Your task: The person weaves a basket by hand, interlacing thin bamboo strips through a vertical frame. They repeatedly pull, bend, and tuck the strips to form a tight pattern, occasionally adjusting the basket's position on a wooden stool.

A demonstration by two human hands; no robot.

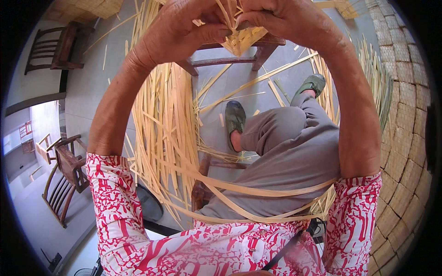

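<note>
Soft, even light fills the room, strongest over at the opening [46,117] on the left, washed nearly white. Shadows on the grey floor [92,99] are faint. The pale strips [163,106] look crisp; the stacked woven pieces [407,94] bow toward a blackened rim.

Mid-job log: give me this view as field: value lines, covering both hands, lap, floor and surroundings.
Left hand: thumb and fingers pinching a pale yellow woven-strip piece
Right hand: pinching the same piece, beside the left
Lap: long flat yellow strips across grey cloth trousers
Floor: loose pile of pale flat strips, left of the dark green shoes
Ahead: reddish-brown wooden stool or chair; contact with the piece unclear
Right side: rows of tan woven blocks
</note>
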